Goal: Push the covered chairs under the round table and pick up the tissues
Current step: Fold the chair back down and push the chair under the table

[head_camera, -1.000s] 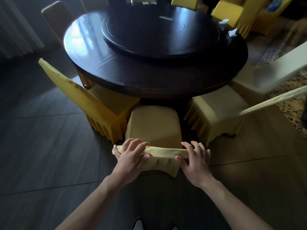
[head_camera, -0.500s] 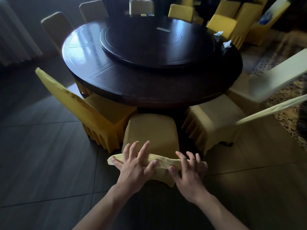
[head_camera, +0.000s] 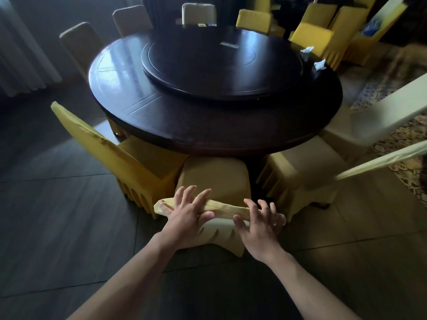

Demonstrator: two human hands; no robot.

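Observation:
A yellow covered chair (head_camera: 215, 179) stands right in front of me, its seat partly beneath the edge of the dark round table (head_camera: 138, 116). My left hand (head_camera: 187, 213) rests on top of its backrest with fingers spread and lifted. My right hand (head_camera: 258, 221) lies on the same backrest, fingers also splayed. Neither hand grips the cloth. Two crumpled white tissues (head_camera: 306, 51) (head_camera: 320, 64) lie near the table's far right rim.
Another yellow chair (head_camera: 120, 155) stands angled at the left, touching the one I face. Two pale covered chairs (head_camera: 300, 174) (head_camera: 379, 118) stick out at the right. Several more chairs ring the far side. A lazy Susan (head_camera: 221, 63) fills the table's middle. A patterned carpet (head_camera: 411, 139) lies at the right.
Both hands went from curled over the backrest to fingers spread and lifted. The view has pulled back, so more of the table's far side shows.

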